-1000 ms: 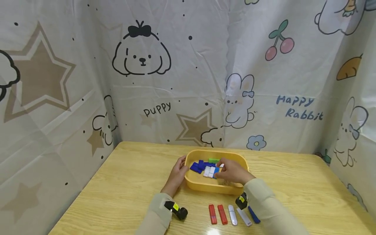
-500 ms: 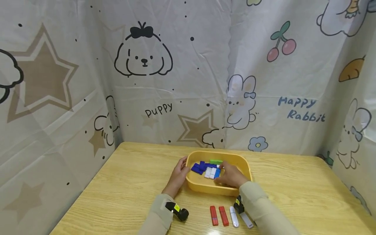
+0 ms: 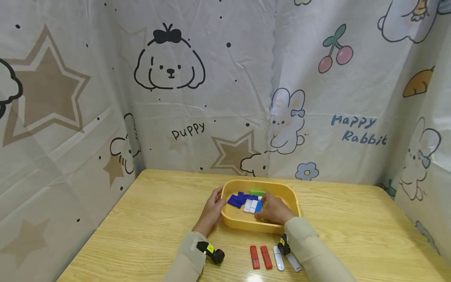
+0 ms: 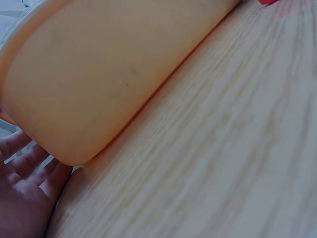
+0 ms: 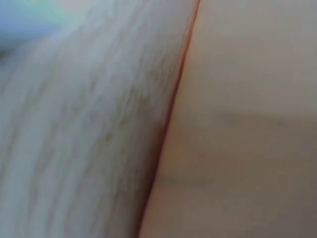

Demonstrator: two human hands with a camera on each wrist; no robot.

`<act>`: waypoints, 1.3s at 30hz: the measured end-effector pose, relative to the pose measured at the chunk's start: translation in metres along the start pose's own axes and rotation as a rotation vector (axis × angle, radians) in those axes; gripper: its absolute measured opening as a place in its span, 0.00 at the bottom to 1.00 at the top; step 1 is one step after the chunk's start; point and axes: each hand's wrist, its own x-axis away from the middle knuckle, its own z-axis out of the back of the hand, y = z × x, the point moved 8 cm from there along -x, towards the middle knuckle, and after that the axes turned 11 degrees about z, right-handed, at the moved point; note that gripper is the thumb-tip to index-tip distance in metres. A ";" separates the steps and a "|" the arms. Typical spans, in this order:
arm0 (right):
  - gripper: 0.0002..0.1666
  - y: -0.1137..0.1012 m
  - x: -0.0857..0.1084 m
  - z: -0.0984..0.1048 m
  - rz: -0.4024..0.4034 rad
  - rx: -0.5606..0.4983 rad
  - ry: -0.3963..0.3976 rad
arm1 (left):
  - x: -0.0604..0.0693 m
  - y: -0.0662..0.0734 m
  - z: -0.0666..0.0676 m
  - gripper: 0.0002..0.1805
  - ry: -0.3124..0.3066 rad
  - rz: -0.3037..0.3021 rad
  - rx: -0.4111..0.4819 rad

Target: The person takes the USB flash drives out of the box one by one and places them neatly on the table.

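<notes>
At the frame's lower centre, the left grip point(image 3: 210, 208), its fingers loosely spread, rested against the left end of a yellow tray point(image 3: 243, 224) on the counter point(image 3: 158, 219). Inside lay dark-blue pieces point(image 3: 241, 197), white pieces point(image 3: 248, 206) and a light-blue piece point(image 3: 258, 206); beside that was the right grip point(image 3: 277, 210), and I couldn't tell whether it pinched anything.

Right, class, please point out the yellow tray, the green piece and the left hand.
Yellow tray point(image 3: 243, 224): head view, front wall.
Green piece point(image 3: 257, 193): head view, visible middle.
Left hand point(image 3: 213, 203): head view, middle of the hand.
</notes>
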 end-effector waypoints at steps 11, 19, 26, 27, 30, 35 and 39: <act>0.36 -0.002 0.003 0.003 0.027 -0.031 0.017 | 0.001 0.001 -0.002 0.30 -0.007 0.002 0.006; 0.33 -0.008 0.002 0.014 0.091 -0.158 0.078 | -0.010 -0.008 -0.001 0.31 0.002 0.009 0.009; 0.34 -0.028 0.017 0.029 0.192 -0.180 0.125 | -0.023 -0.027 0.004 0.30 0.056 -0.001 -0.003; 0.34 -0.033 0.021 0.030 0.215 -0.171 0.123 | -0.024 -0.027 0.004 0.30 0.061 0.000 -0.003; 0.34 -0.049 0.036 0.030 0.291 -0.129 0.107 | -0.024 -0.029 0.004 0.30 0.065 0.009 -0.007; 0.32 -0.072 0.062 0.027 0.372 -0.089 0.043 | -0.022 -0.028 0.003 0.30 0.049 0.020 -0.004; 0.31 -0.088 0.078 0.021 0.414 -0.078 -0.049 | -0.007 -0.009 0.001 0.30 0.010 0.013 0.014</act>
